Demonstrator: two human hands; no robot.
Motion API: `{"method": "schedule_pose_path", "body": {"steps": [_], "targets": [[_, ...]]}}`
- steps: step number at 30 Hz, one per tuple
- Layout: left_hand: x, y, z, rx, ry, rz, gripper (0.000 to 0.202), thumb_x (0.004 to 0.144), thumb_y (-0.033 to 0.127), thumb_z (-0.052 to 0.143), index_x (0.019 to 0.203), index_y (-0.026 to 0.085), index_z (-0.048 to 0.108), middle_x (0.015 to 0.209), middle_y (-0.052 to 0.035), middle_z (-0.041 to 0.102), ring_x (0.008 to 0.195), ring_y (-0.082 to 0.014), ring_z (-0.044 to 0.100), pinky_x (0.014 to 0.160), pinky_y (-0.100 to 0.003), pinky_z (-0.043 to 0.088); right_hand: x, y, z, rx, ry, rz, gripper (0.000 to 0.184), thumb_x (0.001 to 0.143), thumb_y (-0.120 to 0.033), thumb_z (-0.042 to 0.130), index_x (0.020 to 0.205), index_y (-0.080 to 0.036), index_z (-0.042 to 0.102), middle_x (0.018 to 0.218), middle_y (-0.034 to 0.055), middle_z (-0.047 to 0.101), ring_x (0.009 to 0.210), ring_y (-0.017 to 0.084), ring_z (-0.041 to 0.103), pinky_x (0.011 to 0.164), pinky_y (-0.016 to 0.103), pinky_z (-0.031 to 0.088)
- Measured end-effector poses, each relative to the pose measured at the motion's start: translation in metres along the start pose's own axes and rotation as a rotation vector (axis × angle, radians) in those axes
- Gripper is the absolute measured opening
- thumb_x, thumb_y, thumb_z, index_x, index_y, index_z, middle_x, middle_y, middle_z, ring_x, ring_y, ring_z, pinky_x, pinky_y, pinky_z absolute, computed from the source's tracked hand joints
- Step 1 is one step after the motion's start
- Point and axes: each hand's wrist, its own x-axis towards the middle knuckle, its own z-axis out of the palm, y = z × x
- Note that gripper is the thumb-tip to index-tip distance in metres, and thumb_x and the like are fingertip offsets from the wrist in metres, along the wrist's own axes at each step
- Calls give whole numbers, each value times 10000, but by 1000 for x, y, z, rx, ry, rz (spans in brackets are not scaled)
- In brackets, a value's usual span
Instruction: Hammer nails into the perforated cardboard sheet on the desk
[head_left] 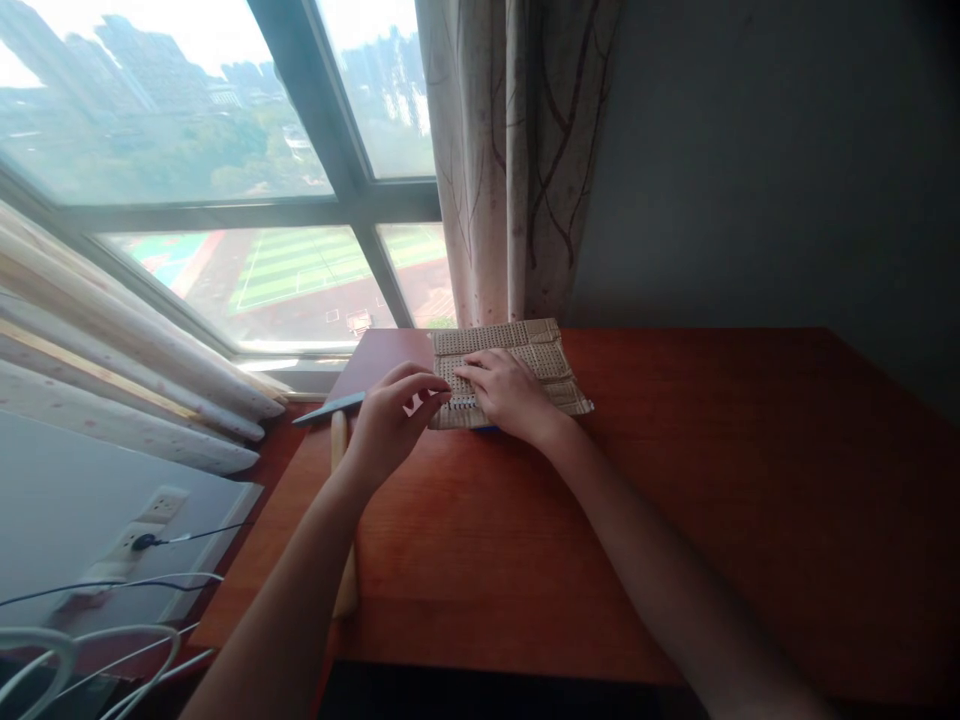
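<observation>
A tan sheet point(536, 335), folded or made in bands and dotted with rows of small dark marks or holes, lies near the table's far edge. Flat on its middle rests my right hand point(510, 392), with the fingers stretched out. At the sheet's left side my left hand point(394, 415) pinches thumb and fingertips together; whatever is between them is too small to make out. A row of small white pieces point(463, 404) shows between the two hands. A bit of something blue point(486, 429) peeks out under the near edge. Left of my left hand lies a hammer point(340, 435) with a wooden handle, partly covered by my forearm.
The reddish wooden table point(712, 450) stretches to the right. Its left edge borders a window point(345, 210) and curtains point(487, 150). Wall sockets point(142, 535) with a black plug and several loose cables point(157, 640) are at lower left.
</observation>
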Motion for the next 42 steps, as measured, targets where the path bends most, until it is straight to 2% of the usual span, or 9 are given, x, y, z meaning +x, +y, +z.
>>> {"method": "schedule_pose_path", "body": {"steps": [9,16,20,23,26,29,33,37,42], "targets": [[-15,0,0,-115,52,-144,144,919,306,646,932,184,722,1004,-80,741,879,-174,676,694,-279,514,0,0,-1,3,-5,2,369,995,-187,472,1281,-220,704,1359,69,644,1233,250,514,1074,415,409],[-10,8,6,-75,57,-131,153,909,300,640,936,191,744,949,-59,759,768,-146,647,684,-272,519,0,2,1,2,10,0,372,994,-184,475,1279,-238,708,1355,72,642,1230,247,511,1076,420,407],[-5,13,8,-177,148,-214,154,906,301,648,953,182,734,888,-37,756,741,-136,651,700,-266,529,0,3,2,5,12,-6,368,1005,-202,467,1278,-239,711,1346,75,644,1221,252,508,1070,423,411],[-5,13,3,-196,237,-246,175,891,333,671,958,182,728,900,-36,758,759,-142,666,730,-275,540,-1,4,3,5,19,-7,369,1007,-202,463,1280,-234,709,1348,72,645,1208,251,512,1064,421,413],[-15,1,-8,-73,260,-260,179,879,351,683,947,192,731,842,-19,740,729,-137,651,690,-257,518,-1,5,4,8,23,-8,366,1009,-204,459,1271,-220,714,1344,71,650,1214,252,512,1066,416,409],[-35,-21,-21,123,170,-285,191,881,370,671,955,206,736,798,-5,722,644,-124,607,616,-243,473,0,5,4,9,21,-7,363,1007,-205,459,1261,-225,718,1346,69,650,1216,252,513,1064,417,408],[-63,-47,-32,418,-1,-296,185,881,373,641,915,219,739,768,-13,714,599,-140,605,594,-256,429,0,3,1,5,23,-7,366,997,-192,463,1259,-219,716,1342,68,653,1203,255,518,1056,420,411],[-75,-48,-30,510,-131,-304,158,865,368,643,893,253,748,818,-22,742,617,-170,644,570,-264,399,0,2,0,13,20,-6,366,998,-189,459,1255,-220,718,1342,66,655,1213,253,517,1058,420,411],[-66,-41,-25,533,-103,-279,198,908,380,597,957,249,737,909,-33,743,635,-162,635,600,-267,424,-1,3,1,11,24,-6,369,998,-190,460,1262,-228,716,1339,69,654,1209,249,516,1058,420,414]]}}
